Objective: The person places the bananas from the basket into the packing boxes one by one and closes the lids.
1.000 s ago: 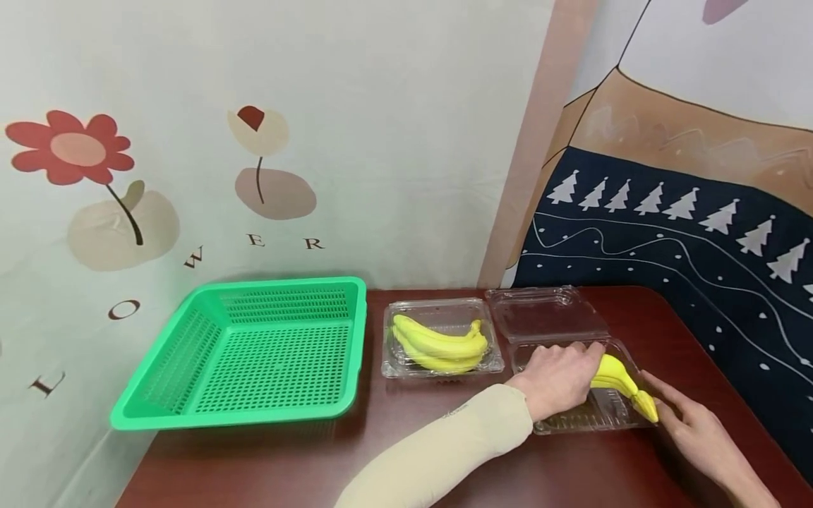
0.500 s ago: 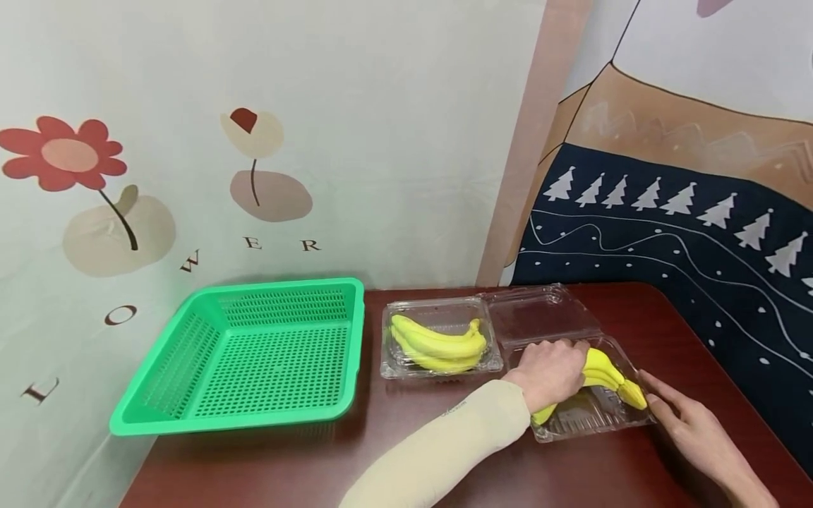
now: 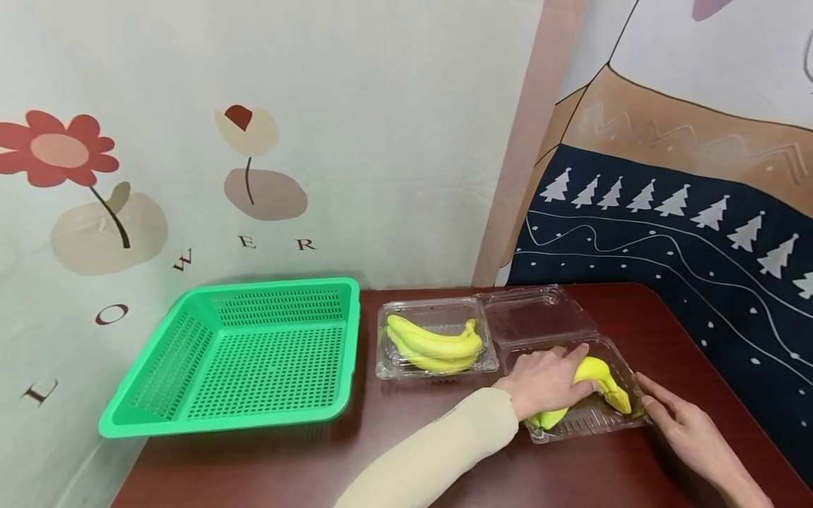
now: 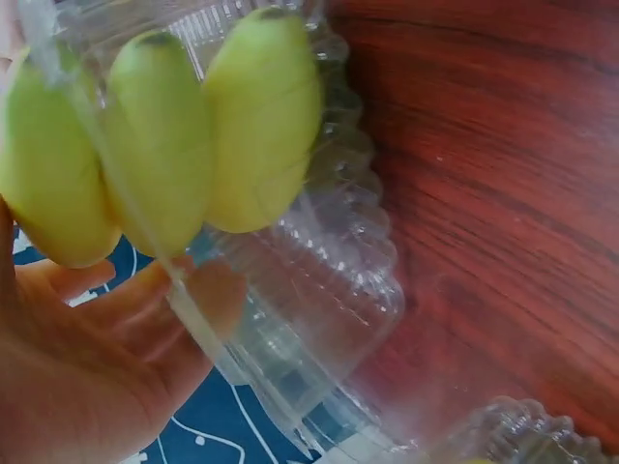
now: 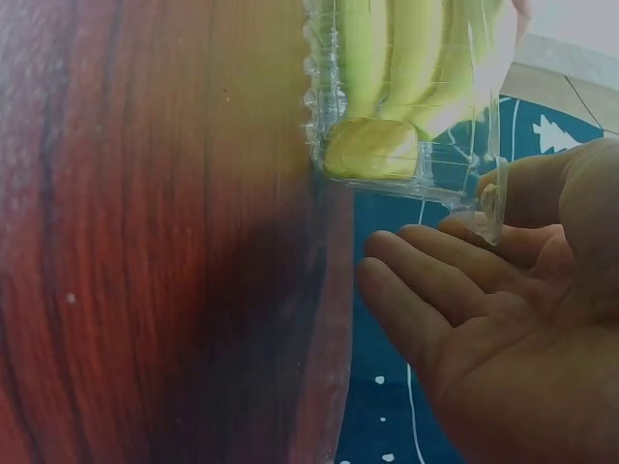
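Observation:
A bunch of yellow bananas (image 3: 593, 370) with greenish tips lies in an open-lidded clear plastic clamshell box (image 3: 593, 423) at the right. My left hand (image 3: 543, 381) rests over the bunch, index finger and thumb spread apart; its other fingers are partly hidden. The left wrist view has several banana tips (image 4: 261, 126) behind the box wall, near the left fingers. At the box's right side, my right hand (image 3: 686, 427) pinches the rim between thumb and finger, with its other fingers extended below, as the right wrist view shows. The stem end (image 5: 372, 150) lies inside that side.
Left of the open box stands a closed clamshell box (image 3: 438, 305) with bananas (image 3: 435, 346) inside. Farther left is a green plastic basket (image 3: 229, 427). The raised clear lid (image 3: 533, 314) lies back toward the wall. A dark red table (image 3: 381, 451) carries everything.
The bananas have moved left and down into the open box, their stem end now inside its right wall. My left hand has shifted slightly left and its fingers have spread.

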Motion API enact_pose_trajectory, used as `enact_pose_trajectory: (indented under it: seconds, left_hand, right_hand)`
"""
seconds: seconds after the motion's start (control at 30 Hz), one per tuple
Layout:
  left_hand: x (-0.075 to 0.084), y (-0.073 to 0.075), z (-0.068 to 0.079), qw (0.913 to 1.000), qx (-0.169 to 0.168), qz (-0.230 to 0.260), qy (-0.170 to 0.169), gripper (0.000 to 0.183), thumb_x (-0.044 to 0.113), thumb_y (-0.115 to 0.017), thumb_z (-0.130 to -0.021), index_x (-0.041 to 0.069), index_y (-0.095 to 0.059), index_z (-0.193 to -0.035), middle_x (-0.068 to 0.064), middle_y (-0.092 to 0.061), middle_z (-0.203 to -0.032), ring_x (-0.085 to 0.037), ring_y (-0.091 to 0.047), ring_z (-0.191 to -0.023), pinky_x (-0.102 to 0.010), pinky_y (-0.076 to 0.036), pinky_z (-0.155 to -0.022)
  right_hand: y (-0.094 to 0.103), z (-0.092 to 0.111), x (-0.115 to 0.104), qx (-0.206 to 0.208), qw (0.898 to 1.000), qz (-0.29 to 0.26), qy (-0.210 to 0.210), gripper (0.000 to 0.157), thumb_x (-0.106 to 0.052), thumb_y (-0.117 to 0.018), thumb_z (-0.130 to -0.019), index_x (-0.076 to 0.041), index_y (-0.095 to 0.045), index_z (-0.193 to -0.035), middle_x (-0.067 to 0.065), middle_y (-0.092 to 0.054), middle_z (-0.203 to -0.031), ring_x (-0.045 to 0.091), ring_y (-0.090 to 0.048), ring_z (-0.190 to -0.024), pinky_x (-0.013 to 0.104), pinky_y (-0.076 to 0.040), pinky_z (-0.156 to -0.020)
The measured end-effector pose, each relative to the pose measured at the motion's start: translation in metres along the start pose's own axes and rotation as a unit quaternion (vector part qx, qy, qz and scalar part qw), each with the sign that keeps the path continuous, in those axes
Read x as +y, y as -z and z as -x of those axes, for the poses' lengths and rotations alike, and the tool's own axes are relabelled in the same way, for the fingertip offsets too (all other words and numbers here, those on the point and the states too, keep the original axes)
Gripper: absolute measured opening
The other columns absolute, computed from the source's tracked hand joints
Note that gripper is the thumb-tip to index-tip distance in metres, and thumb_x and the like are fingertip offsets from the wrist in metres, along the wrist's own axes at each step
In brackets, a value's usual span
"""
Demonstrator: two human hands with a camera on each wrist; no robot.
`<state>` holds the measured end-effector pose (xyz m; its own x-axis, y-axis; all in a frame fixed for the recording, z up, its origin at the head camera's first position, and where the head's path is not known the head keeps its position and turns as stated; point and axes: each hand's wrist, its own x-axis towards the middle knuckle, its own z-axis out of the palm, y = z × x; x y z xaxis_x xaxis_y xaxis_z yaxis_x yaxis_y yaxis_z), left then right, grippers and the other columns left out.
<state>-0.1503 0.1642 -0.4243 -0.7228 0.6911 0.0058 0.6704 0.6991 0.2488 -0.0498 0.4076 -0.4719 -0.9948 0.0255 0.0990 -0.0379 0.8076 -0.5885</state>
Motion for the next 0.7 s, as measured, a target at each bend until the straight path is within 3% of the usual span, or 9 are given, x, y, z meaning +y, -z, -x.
enact_pose_trajectory:
  seconds: [0.17,0.37,0.47,0.57,0.63,0.7]
  left_hand:
    - [-0.005,0.007,0.01,0.999,0.044,-0.002,-0.01,0.064,0.063,-0.047,-0.102,0.029,-0.048,-0.155,0.01,-0.057,-0.142,-0.007,-0.061,-0.118,-0.026,-0.054,-0.083]
    - [-0.013,0.017,0.033,0.9944,0.091,0.048,-0.021,0.059,0.056,-0.048,-0.103,0.022,-0.051,-0.152,0.006,-0.052,-0.151,-0.011,-0.052,-0.136,-0.032,-0.049,-0.106]
    - [-0.018,0.018,0.046,0.9928,0.102,0.058,-0.024,0.06,0.053,-0.051,-0.104,0.019,-0.049,-0.153,0.003,-0.05,-0.153,-0.014,-0.048,-0.141,-0.033,-0.044,-0.112]
    - [-0.021,0.015,0.058,0.9915,0.111,0.062,-0.027,0.063,0.05,-0.054,-0.103,0.014,-0.047,-0.154,-0.002,-0.049,-0.154,-0.02,-0.044,-0.145,-0.038,-0.041,-0.116]
    - [-0.02,0.01,0.065,0.991,0.115,0.062,-0.029,0.064,0.049,-0.055,-0.103,0.012,-0.045,-0.155,-0.005,-0.048,-0.155,-0.025,-0.04,-0.148,-0.043,-0.038,-0.118]
    - [-0.018,0.006,0.071,0.9908,0.116,0.064,-0.028,0.066,0.048,-0.055,-0.102,0.01,-0.043,-0.155,-0.007,-0.046,-0.156,-0.028,-0.038,-0.15,-0.047,-0.037,-0.118]
  right_hand:
    - [0.001,-0.002,0.001,0.005,1.0,-0.005,0.017,0.048,-0.023,-0.051,-0.11,0.007,-0.05,-0.148,0.034,-0.053,-0.143,-0.036,-0.021,-0.108,-0.003,-0.026,-0.078]
    - [0.016,-0.011,-0.004,-0.001,1.0,0.021,0.017,0.05,-0.028,-0.049,-0.111,0.002,-0.05,-0.15,0.032,-0.054,-0.144,-0.026,-0.031,-0.116,-0.002,-0.026,-0.077]
    - [0.022,-0.02,-0.01,0.0,0.999,0.041,0.027,0.048,-0.027,-0.05,-0.11,0.002,-0.052,-0.149,0.032,-0.056,-0.142,0.004,-0.052,-0.128,0.004,-0.031,-0.077]
    - [0.027,-0.031,-0.019,-0.007,0.998,0.059,0.032,0.047,-0.025,-0.049,-0.11,0.005,-0.052,-0.147,0.034,-0.056,-0.14,0.042,-0.058,-0.125,0.019,-0.044,-0.08]
    - [0.028,-0.038,-0.023,-0.022,0.998,0.059,0.031,0.048,-0.023,-0.047,-0.111,0.008,-0.05,-0.147,0.037,-0.054,-0.139,0.055,-0.056,-0.123,0.037,-0.051,-0.086]
    - [0.027,-0.044,-0.026,-0.041,0.997,0.057,0.027,0.047,-0.021,-0.045,-0.111,0.011,-0.049,-0.146,0.039,-0.053,-0.139,0.057,-0.054,-0.124,0.056,-0.052,-0.09]
